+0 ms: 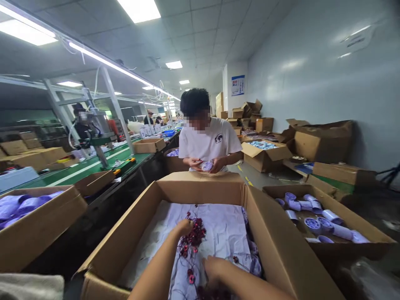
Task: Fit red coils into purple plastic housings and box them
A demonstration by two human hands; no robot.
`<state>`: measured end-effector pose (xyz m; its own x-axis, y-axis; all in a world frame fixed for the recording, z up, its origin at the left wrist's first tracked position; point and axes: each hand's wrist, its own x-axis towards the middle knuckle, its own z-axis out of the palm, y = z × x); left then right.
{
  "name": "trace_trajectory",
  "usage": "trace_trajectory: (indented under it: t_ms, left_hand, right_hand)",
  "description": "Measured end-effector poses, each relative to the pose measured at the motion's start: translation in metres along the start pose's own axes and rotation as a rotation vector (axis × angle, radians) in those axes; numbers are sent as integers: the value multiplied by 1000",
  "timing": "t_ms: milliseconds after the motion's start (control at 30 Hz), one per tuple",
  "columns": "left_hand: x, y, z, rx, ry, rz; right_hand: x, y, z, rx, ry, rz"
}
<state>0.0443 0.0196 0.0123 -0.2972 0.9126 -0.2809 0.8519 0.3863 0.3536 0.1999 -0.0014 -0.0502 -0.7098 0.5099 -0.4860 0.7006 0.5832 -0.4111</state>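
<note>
A large open cardboard box (200, 189) stands before me, with crumpled white paper (221, 225) spread over its contents. On the paper lies a bunch of small dark red round parts on thin wires (196, 233). My left hand (185, 227) is closed at the far left edge of this bunch and grips part of it. Nearer to me, my right hand (214, 268) is curled downward over more of the dark parts, its fingertips hidden. One loose red part (235, 259) rests to the right of that hand. Purple pieces (254, 264) peek out along the paper's right edge.
Across the box a person in a white T-shirt (208, 143) holds a pale purple piece (206, 166). A carton of purple cylindrical parts (331, 216) sits at right, another carton of purple parts (28, 206) at left. A green conveyor bench (121, 154) runs along the left.
</note>
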Motion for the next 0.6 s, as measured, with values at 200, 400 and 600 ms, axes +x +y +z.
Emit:
trace_trajectory:
  t_ms: [200, 400, 600]
  left_hand:
    - [9, 12, -19, -170, 54, 57]
    - [2, 24, -37, -456, 159, 169]
    - [-6, 42, -41, -1094, 42, 269]
  right_hand:
    - [-8, -11, 5, -88, -30, -26]
    - [-25, -28, 8, -286, -179, -180]
    - [-28, -30, -9, -296, -264, -166]
